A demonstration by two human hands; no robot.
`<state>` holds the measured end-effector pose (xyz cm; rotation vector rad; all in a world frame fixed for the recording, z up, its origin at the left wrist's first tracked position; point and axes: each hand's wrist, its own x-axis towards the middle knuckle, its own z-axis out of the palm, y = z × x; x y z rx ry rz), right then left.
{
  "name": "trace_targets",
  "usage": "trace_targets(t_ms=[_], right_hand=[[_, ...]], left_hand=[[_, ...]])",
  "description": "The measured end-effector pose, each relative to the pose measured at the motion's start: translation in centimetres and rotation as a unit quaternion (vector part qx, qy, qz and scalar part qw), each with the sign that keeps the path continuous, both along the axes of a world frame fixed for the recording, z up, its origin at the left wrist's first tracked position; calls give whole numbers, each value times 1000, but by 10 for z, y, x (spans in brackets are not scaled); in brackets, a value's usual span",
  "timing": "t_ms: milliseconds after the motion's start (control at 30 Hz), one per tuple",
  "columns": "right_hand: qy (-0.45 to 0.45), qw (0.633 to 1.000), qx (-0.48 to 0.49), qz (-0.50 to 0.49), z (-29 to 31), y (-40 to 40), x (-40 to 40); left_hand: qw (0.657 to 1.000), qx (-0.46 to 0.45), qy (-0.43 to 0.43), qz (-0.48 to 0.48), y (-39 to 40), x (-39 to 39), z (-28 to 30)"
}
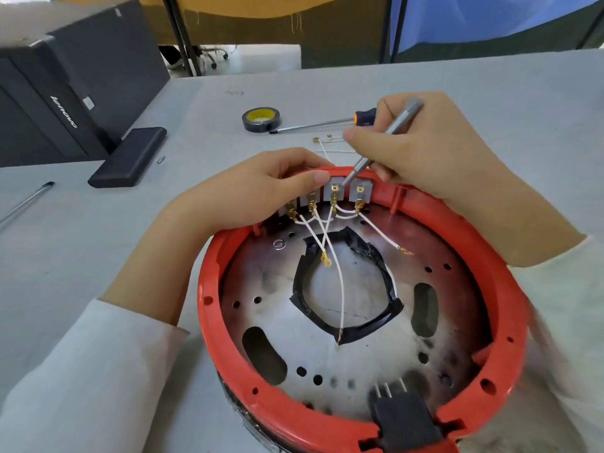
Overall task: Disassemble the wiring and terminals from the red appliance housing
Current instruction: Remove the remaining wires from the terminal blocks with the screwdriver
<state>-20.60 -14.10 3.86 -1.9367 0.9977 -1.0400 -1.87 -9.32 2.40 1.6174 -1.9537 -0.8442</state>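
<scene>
The round red appliance housing (212, 273) lies open side up in front of me, showing a perforated metal plate (359, 322) with a hole ringed by black tape. Along its far rim sit several grey terminal blocks (333, 192) with gold terminals and white wires (330, 243) trailing over the plate. My left hand (248, 194) grips the far rim, thumb beside the blocks. My right hand (434, 152) holds a thin grey metal screwdriver (382, 142) like a pen, its tip at the blocks.
Behind the housing lie loose white wires with gold terminals (327, 143), an orange-and-black screwdriver (327, 124) and a roll of black tape (261, 119). A black box (129, 156) and a black computer case (65, 89) stand at the left. A black plug socket (402, 416) sits in the near rim.
</scene>
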Motion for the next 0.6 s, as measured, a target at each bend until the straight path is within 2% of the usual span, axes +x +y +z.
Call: trace_targets(t_ms=[100,233,400,600], right_hand=[[-20,1000,11,4,-7,-4,-5],[9,1000,-18,-2,-9,-5,-5],[-5,999,-29,21,-10,-3,-7],[38,994,-98,15,-8,2,-7]], left_hand=[[1000,-7,-2,-4,-1,0,-1],[1000,-11,8,-4,-1,2,-2],[1000,-14,13,-4,-3,2,-3],[1000,-13,15,-1,-2,3,-3]])
